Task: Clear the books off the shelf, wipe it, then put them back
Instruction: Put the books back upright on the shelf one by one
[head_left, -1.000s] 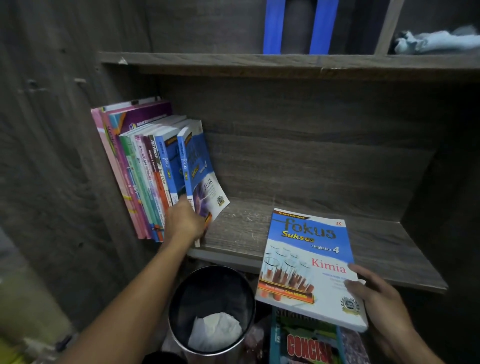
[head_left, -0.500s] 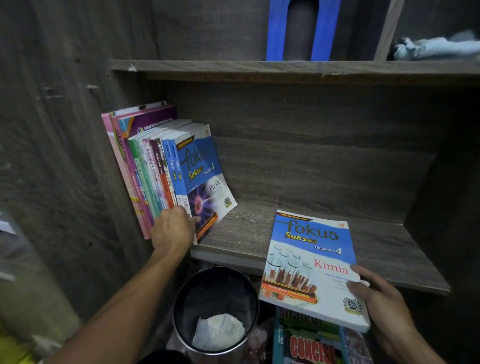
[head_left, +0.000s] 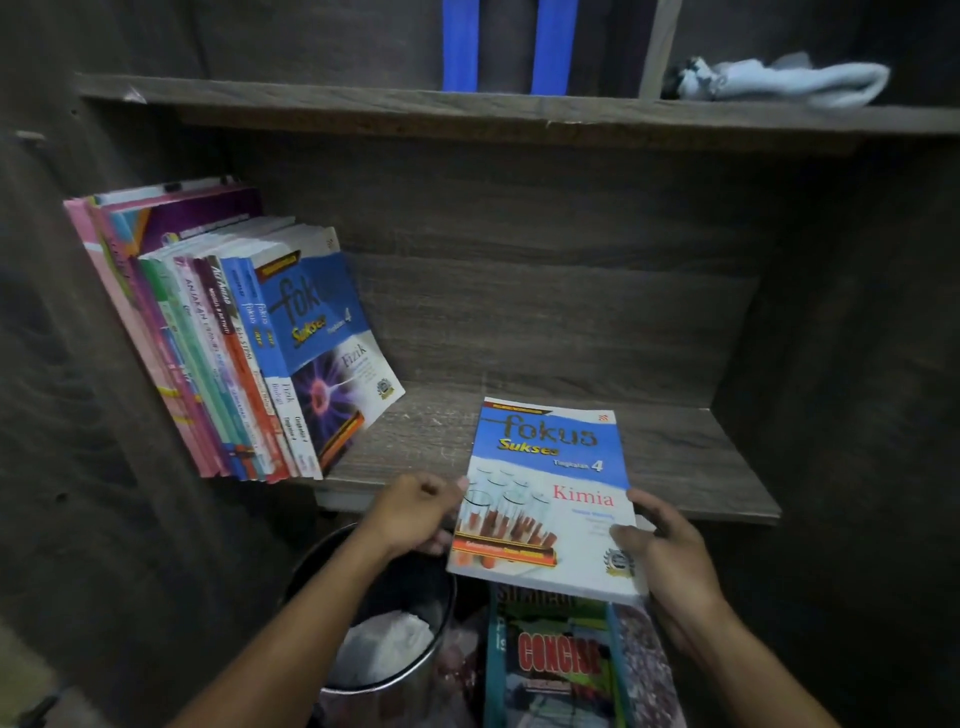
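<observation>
- The Kimia book (head_left: 545, 493) is in the lower centre of the frame. It is held cover up, with its far end over the front lip of the shelf (head_left: 675, 457) and its near end hanging out over the floor.
- Just changed: the left hand (head_left: 415, 514) has let go of the row of books (head_left: 208, 364) at the left of the frame and come across to the Kimia book's left edge, which it now pinches.
- The right hand (head_left: 670, 556) grips the lower right corner, thumb on the cover and fingers out of sight beneath, so both hands carry this one book.
- For the task this reads as the putting-back stage. The row leans against the left wall unaided, the Fizik book (head_left: 332, 353) outermost, and the Kimia book looks next to join it.
- The book is a slim softcover with a blue band on top, "fokus Sukses" lettering, test tubes on white below and a flat, unbent cover.
- More books wait below it, a "Concise" title (head_left: 558, 660) uppermost (so the job is not finished).
- At the bottom centre is a metal bin (head_left: 415, 670) with crumpled paper inside, and a pale cloth (head_left: 789, 80) lies at the upper right, on the shelf above.
</observation>
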